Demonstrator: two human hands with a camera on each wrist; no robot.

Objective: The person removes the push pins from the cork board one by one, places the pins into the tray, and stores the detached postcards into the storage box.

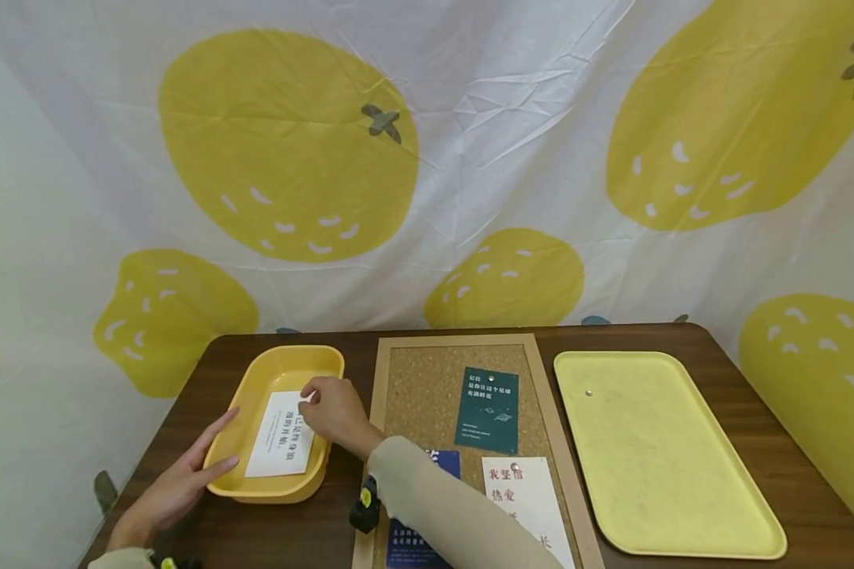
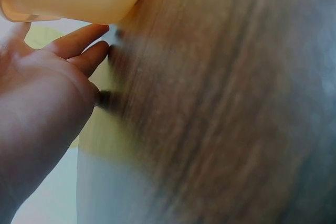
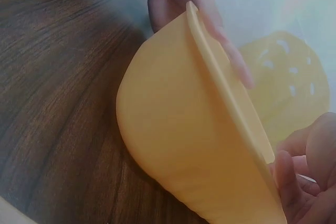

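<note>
A yellow plastic basin (image 1: 245, 395) sits on the left of the table, and a white card (image 1: 270, 446) with dark Chinese characters lies in it. My left hand (image 1: 174, 490) holds the basin at its near left rim, thumb over the edge and fingers along the outer side. In the left wrist view, the fingers (image 2: 84, 51) spread beneath the basin's wall. Reaching across the board, my right hand (image 1: 338, 411) pinches the card at its upper right corner with curled fingers. The right wrist view shows that hand (image 3: 310, 177) beside the basin's rim (image 3: 231, 103).
A wood-framed cork board (image 1: 423, 387) carries a green card (image 1: 487, 415), a blue card (image 1: 416, 545) and a white card with red characters (image 1: 534, 490). To its right lies a yellow tray (image 1: 669, 458) with one small pin (image 1: 588, 393). A lemon-print curtain hangs behind.
</note>
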